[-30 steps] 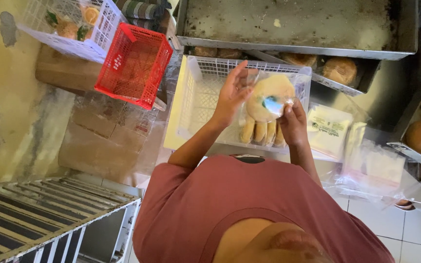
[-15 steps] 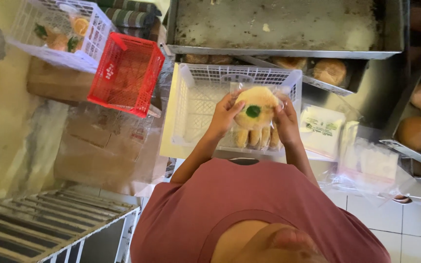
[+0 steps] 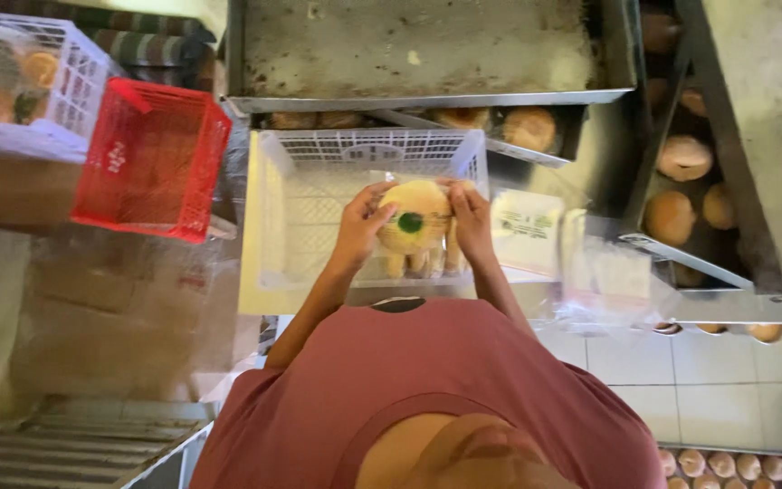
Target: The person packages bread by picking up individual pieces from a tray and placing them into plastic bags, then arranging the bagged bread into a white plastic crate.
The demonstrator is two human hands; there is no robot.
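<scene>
Fingers [image 3: 375, 201] of the left hand [image 3: 359, 231] curl over the left edge of a bagged round bun [image 3: 414, 217], and those of the right hand [image 3: 471, 222] press against its right edge, so the bun is clamped between both hands just right of the frame's centre. It is pale gold, wrapped in clear plastic, with a dark green round sticker [image 3: 410, 222] on its upturned face. Being round, it shows no clear long axis; its flat face is turned up toward the camera. Neither hand is nearer than the other: each already touches it, the left thumb lying close to the sticker.

Both forearms rise from the bottom of the frame and converge on the bun, wrists bent slightly inward, backs of the hands toward the camera, above a dusky-pink shirt [image 3: 427, 380].

Under the bun, more bagged buns [image 3: 418, 263] lie in a row against the near wall of a white plastic crate [image 3: 291, 208], whose left half shows bare mesh floor. Just right of the crate lies a stack of clear bags with green print [image 3: 525, 231], and further right loose clear plastic [image 3: 613, 281]. A red crate [image 3: 151, 167] stands at the left, with another white crate [image 3: 20, 81] holding wrapped goods in the upper left corner. Metal trays of unwrapped buns [image 3: 681, 190] fill the upper right.
</scene>
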